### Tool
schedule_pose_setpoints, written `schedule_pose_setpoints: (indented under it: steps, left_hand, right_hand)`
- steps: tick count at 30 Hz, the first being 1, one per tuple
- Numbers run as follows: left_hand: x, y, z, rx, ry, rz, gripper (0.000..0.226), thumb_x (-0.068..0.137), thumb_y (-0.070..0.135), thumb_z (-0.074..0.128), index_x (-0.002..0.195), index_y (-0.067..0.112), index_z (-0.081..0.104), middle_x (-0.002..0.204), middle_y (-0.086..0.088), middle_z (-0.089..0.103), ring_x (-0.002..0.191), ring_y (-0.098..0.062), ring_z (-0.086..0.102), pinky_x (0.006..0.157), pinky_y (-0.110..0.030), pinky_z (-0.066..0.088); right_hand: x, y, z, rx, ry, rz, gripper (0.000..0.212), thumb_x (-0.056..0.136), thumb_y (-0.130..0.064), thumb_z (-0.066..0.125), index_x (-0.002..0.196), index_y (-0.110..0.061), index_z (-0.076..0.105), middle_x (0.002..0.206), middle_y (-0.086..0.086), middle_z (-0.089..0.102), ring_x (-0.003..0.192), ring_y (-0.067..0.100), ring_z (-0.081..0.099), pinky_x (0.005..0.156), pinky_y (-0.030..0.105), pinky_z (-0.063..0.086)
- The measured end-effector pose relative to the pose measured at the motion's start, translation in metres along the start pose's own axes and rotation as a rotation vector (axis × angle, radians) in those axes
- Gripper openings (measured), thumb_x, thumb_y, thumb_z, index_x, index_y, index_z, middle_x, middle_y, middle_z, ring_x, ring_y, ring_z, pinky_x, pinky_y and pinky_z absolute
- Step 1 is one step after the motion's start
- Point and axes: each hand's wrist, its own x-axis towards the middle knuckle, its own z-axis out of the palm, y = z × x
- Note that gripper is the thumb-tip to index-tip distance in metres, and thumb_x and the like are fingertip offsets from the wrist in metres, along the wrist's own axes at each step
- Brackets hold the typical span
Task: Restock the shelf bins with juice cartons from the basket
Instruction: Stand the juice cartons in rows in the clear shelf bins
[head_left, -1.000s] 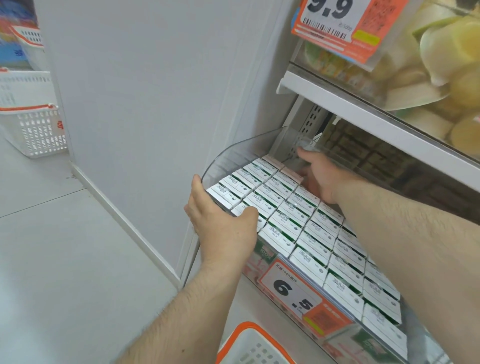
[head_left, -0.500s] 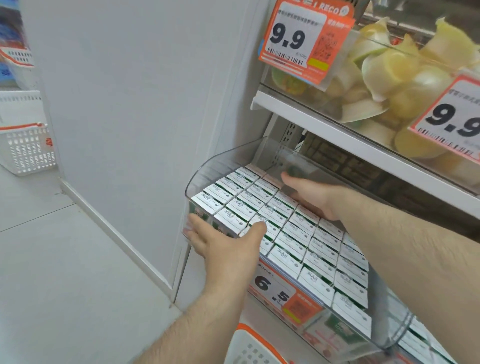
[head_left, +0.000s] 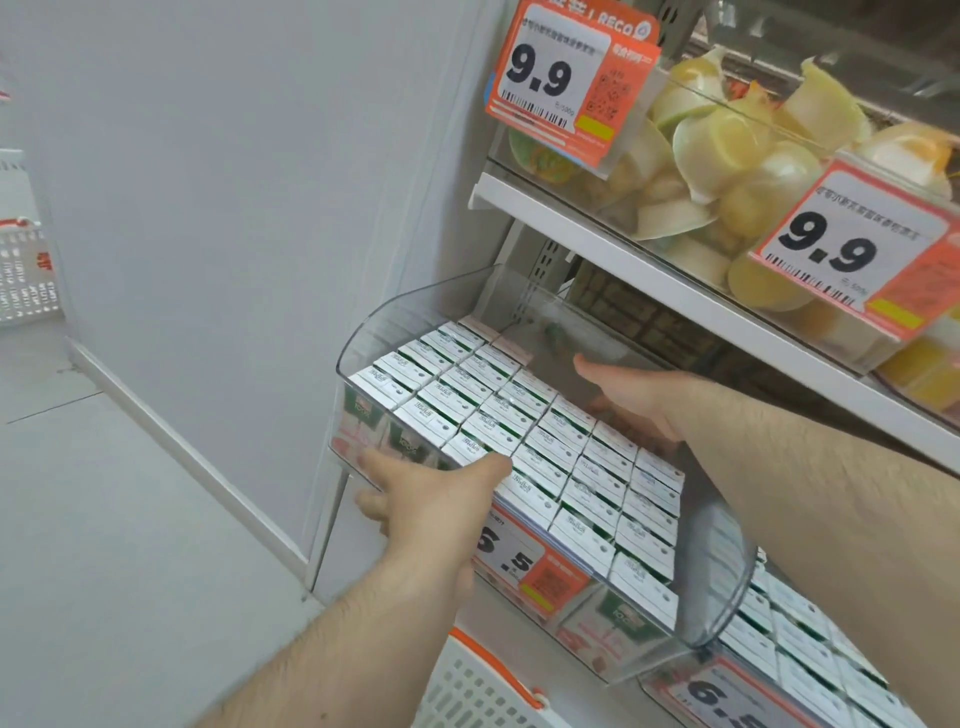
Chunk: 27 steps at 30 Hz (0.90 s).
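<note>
A: Head view, the only one. The clear shelf bin (head_left: 415, 306) was seen drawn out from under the upper shelf (head_left: 675, 296), tilted down toward the aisle, presumably so the rows could be reached from above. It was packed almost full with juice cartons (head_left: 540, 447), tops up, in tight rows.

B: How was the left hand noted?

A: The left hand (head_left: 431, 499) was laid against the bin's front left corner, fingers straight and fairly close together, thumb spread along the top edge of the front cartons. Nothing was pinched; the hand was judged to be steadying or supporting the bin.

B: And the right?

A: The right hand (head_left: 628, 395) was reached in over the back rows, palm low and flat on the cartons beside the one gap at the rear. No carton was seen in it; the fingertips were partly hidden, so their curl could not be told.

B: The basket?

A: A white basket with an orange rim (head_left: 483, 680) was recorded low in frame, below the bin; its contents were not visible. A price tag (head_left: 519, 561) was fixed to the bin front.
</note>
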Motion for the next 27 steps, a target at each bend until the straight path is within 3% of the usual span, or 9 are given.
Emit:
schedule_pose_setpoints:
  steps: [2, 4, 6, 10, 14, 17, 21, 24, 27]
  left_hand:
    - [-0.004, -0.004, 0.004, -0.050, -0.070, -0.104, 0.130, 0.055, 0.025, 0.085, 0.140, 0.053, -0.010, 0.140, -0.011, 0.036, 0.110, -0.033, 0.057, 0.061, -0.038, 0.058]
    - [-0.002, -0.005, 0.007, -0.049, -0.070, -0.112, 0.137, 0.059, 0.022, 0.084, 0.141, 0.049, -0.023, 0.139, -0.013, 0.036, 0.107, -0.038, 0.060, 0.051, -0.031, 0.056]
    - [0.000, -0.004, 0.008, -0.030, -0.056, -0.113, 0.139, 0.066, 0.019, 0.083, 0.143, 0.040, -0.031, 0.140, -0.014, 0.033, 0.107, -0.039, 0.060, 0.043, -0.025, 0.050]
    - [0.004, -0.006, 0.008, 0.011, -0.060, -0.114, 0.140, 0.065, 0.021, 0.082, 0.143, 0.034, -0.033, 0.140, -0.016, 0.033, 0.109, -0.041, 0.059, 0.067, -0.041, 0.056]
    - [0.004, -0.005, 0.006, -0.063, -0.099, -0.115, 0.134, 0.059, 0.021, 0.082, 0.144, 0.043, -0.019, 0.137, -0.020, 0.042, 0.101, -0.037, 0.063, 0.041, -0.027, 0.048]
    - [0.003, -0.006, 0.005, -0.057, -0.109, -0.119, 0.129, 0.062, 0.020, 0.083, 0.144, 0.043, -0.014, 0.136, -0.019, 0.044, 0.098, -0.034, 0.065, 0.041, -0.028, 0.050]
    - [0.003, -0.007, 0.006, -0.036, -0.101, -0.102, 0.121, 0.066, 0.020, 0.083, 0.145, 0.040, -0.007, 0.135, -0.017, 0.044, 0.096, -0.030, 0.064, 0.039, -0.027, 0.049]
    - [0.006, -0.007, 0.006, -0.026, -0.095, -0.107, 0.122, 0.067, 0.020, 0.082, 0.145, 0.038, -0.010, 0.131, -0.017, 0.045, 0.094, -0.031, 0.064, 0.038, -0.024, 0.046]
    - [0.008, -0.006, 0.009, -0.031, -0.098, -0.117, 0.128, 0.056, 0.021, 0.080, 0.144, 0.040, -0.011, 0.127, -0.017, 0.047, 0.095, -0.033, 0.064, 0.042, -0.030, 0.050]
  right_hand:
    - [-0.005, 0.005, 0.003, -0.020, -0.072, 0.042, 0.115, 0.061, -0.102, 0.019, 0.151, -0.032, 0.036, 0.156, 0.003, 0.038, 0.144, 0.033, 0.030, 0.115, 0.058, 0.020]
    - [-0.005, 0.005, 0.005, -0.023, -0.081, 0.044, 0.126, 0.048, -0.107, 0.022, 0.147, -0.032, 0.042, 0.153, 0.005, 0.042, 0.142, 0.033, 0.034, 0.114, 0.058, 0.021]
    - [-0.009, 0.002, 0.009, -0.018, -0.062, 0.040, 0.123, 0.052, -0.105, 0.023, 0.148, -0.030, 0.041, 0.152, 0.006, 0.043, 0.141, 0.032, 0.036, 0.115, 0.059, 0.022]
    - [-0.018, 0.004, 0.008, -0.009, -0.125, 0.058, 0.110, 0.060, -0.101, 0.027, 0.146, -0.034, 0.040, 0.141, 0.006, 0.056, 0.131, 0.033, 0.050, 0.110, 0.057, 0.034]
    - [-0.029, 0.013, 0.006, -0.036, 0.035, 0.074, 0.095, 0.080, -0.088, 0.023, 0.148, -0.024, 0.041, 0.142, 0.009, 0.053, 0.131, 0.035, 0.047, 0.111, 0.055, 0.034]
    - [-0.029, 0.027, 0.002, -0.010, 0.099, 0.111, 0.089, 0.084, -0.085, 0.025, 0.131, -0.016, 0.055, 0.114, 0.013, 0.063, 0.110, 0.036, 0.059, 0.096, 0.049, 0.046]
    - [-0.032, 0.042, 0.008, 0.279, 0.046, 0.143, 0.096, 0.070, -0.092, 0.042, 0.132, -0.020, 0.050, 0.112, 0.014, 0.066, 0.097, 0.035, 0.067, 0.070, 0.049, 0.058]
    - [-0.035, 0.046, 0.011, 0.368, 0.114, 0.118, 0.091, 0.075, -0.088, 0.044, 0.131, -0.016, 0.047, 0.106, 0.014, 0.069, 0.089, 0.033, 0.070, 0.065, 0.043, 0.058]
    - [-0.042, 0.043, 0.015, 0.370, 0.098, 0.097, 0.079, 0.078, -0.085, 0.042, 0.118, -0.017, 0.049, 0.102, 0.013, 0.073, 0.092, 0.034, 0.070, 0.076, 0.045, 0.057]
